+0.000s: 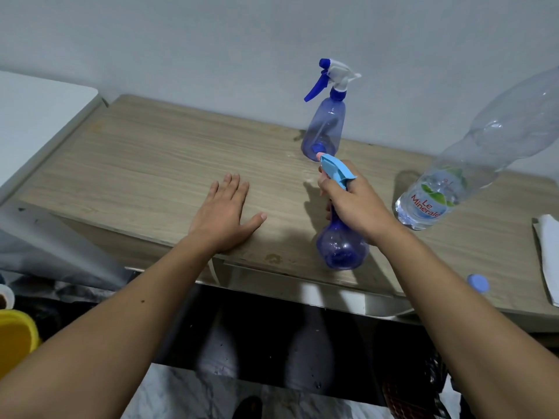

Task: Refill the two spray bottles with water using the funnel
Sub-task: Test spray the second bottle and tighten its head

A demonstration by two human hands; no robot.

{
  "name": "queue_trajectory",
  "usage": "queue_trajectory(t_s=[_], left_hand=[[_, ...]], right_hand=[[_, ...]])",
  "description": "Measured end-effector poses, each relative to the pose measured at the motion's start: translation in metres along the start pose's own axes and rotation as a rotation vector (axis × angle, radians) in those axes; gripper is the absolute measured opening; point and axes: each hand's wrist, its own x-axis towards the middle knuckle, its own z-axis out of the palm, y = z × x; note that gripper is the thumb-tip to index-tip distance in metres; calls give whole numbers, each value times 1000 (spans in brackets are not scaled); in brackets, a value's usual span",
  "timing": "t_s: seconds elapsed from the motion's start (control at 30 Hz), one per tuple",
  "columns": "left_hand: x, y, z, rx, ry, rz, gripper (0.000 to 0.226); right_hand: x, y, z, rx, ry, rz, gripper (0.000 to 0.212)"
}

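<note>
A round blue spray bottle (341,246) with a light blue trigger head (334,169) stands near the table's front edge; my right hand (354,204) grips its neck and head. A second blue spray bottle (325,128) with a white and dark blue trigger head stands upright at the back by the wall. My left hand (225,214) lies flat, palm down, on the wooden table (136,164), fingers straight. A large clear water bottle (453,173), uncapped, stands at the right with little water in it. Its blue cap (478,283) lies near the front edge. No funnel is in view.
A white cloth or paper (547,258) lies at the table's far right. A white surface (33,116) adjoins the table on the left. A yellow container (15,337) sits low at the left. The table's front edge runs just below the hands.
</note>
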Motion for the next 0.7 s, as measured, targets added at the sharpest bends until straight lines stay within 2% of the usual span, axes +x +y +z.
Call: queue_trajectory(t_s=[0.1,0.2,0.3,0.43,0.53,0.7], left_hand=[[-2,8,-2,-170,49,121,88],[-4,29,1,-372,91,286,94],[-2,49,10,-454,144,437,92],[6,63,22,-595,129,348,98],[12,66,31,-694,223,296,94],[17,65,39,-639,397,349,86]], right_hand=[[2,1,0,-4,5,-67,16],[6,-1,2,-7,33,-126,24],[9,1,3,21,46,-192,24],[12,6,2,63,81,-221,26],[16,7,-2,127,80,-224,40],[15,17,-7,186,98,-231,46]])
